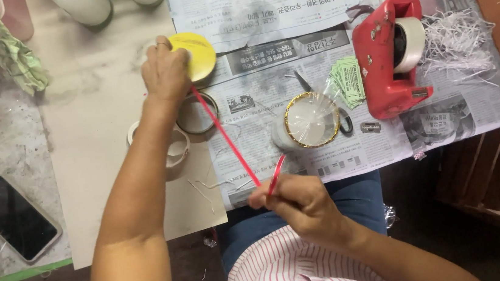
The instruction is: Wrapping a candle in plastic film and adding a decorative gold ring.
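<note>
Head view, newspaper-covered table [286,8], left hand [165,72] gripping yellow spool [196,54], right hand [295,200] pinching red ribbon [225,137]

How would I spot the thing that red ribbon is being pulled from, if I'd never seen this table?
Start at the big red tape dispenser on the newspaper, then look far left across the print to the person's left hand. Under its fingers sits a flat round yellow spool, with the thin red ribbon running down to the right hand. It is the only yellow disc; the nearby rings are white tape rolls.
</note>
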